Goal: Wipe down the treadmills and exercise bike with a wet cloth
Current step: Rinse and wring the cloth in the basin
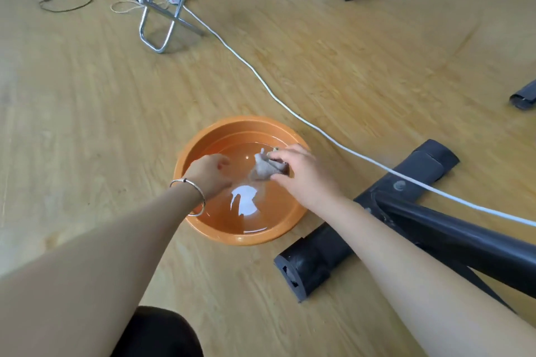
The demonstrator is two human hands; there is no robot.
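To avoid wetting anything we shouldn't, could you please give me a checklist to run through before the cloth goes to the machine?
1. Cloth gripped by right hand: ok.
2. Cloth held over the orange basin, so drips fall inside: ok.
3. Water in the basin: ok.
4. Cloth wrung out enough: cannot tell.
5. Left hand free to help wring: ok, it holds nothing.
6. White cable off the black machine base: not ok, it lies across it.
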